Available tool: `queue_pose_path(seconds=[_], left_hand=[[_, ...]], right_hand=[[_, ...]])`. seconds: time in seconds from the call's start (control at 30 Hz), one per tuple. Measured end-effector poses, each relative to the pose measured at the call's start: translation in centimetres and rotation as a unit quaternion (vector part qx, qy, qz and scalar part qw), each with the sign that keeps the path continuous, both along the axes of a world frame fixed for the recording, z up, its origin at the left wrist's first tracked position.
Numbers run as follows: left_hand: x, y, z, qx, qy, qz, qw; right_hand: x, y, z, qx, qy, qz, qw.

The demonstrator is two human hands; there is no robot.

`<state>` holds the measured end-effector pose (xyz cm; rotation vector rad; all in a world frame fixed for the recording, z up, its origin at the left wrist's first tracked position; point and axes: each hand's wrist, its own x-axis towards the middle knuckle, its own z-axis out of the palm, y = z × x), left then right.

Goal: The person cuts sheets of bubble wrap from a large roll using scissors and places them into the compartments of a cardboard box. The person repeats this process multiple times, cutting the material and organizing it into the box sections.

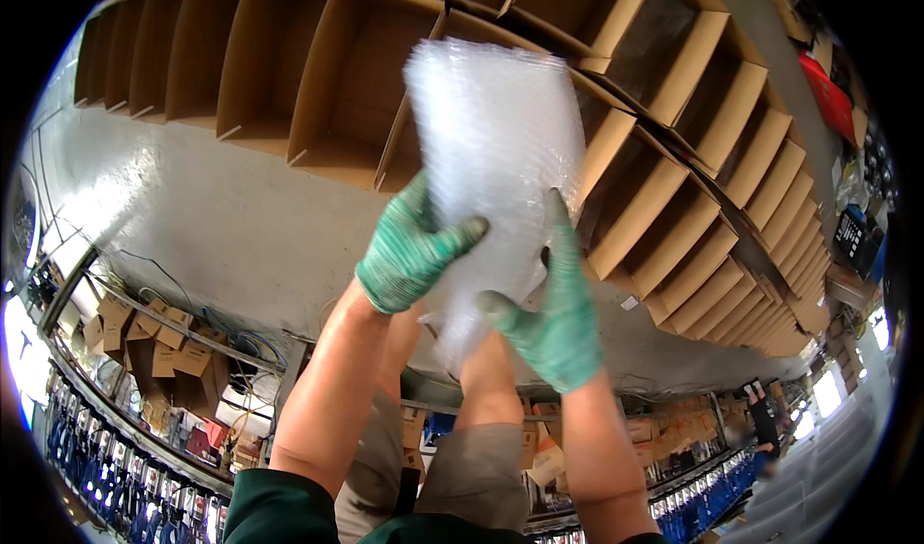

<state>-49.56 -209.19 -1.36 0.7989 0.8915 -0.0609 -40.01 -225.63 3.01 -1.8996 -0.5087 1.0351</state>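
Note:
A stack of clear bubble wrap [505, 130], milky white and smeared by motion at its left edge, is held up in front of me over the open cartons. My left hand [409, 246], in a green knit glove with a darker thumb tip, grips the wrap's lower left side, thumb on the near face and fingers hidden behind. On the lower right, my gloved right hand [558, 323] holds the wrap's edge, its index finger pointing up along the side and its thumb across the bottom part. The wrap's lower end narrows between my wrists.
Rows of open brown cartons [356, 73] curve from the far left to the right on a grey floor [221, 207]. Behind lie small cardboard boxes [183, 352] beside a metal rail. Blue tools hang in rows [125, 477]. A red case [828, 97] sits far right. Another person [762, 419] is at the right.

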Motion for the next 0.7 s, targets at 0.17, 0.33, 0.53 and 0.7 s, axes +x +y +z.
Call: queue_pose_path(seconds=[0.17, 0.33, 0.53, 0.7], left_hand=[[1.8, -1.9, 3.6, -0.006, -0.003, -0.049, 0.999], [1.7, -3.3, 5.0, 0.034, 0.012, -0.060, 0.998], [1.6, -4.9, 5.4, 0.088, 0.047, -0.041, 0.994], [0.9, -4.3, 3.3, 0.303, 0.086, -0.140, 0.939]], right_hand=[[-0.1, -1.4, -0.3, -0.008, 0.085, -0.100, 0.991], [2.2, -3.4, 2.3, -0.091, 0.082, -0.078, 0.989], [1.6, -3.3, 3.9, -0.174, -0.221, 0.072, 0.957], [1.2, -0.1, 3.6, -0.264, -0.157, 0.095, 0.947]])
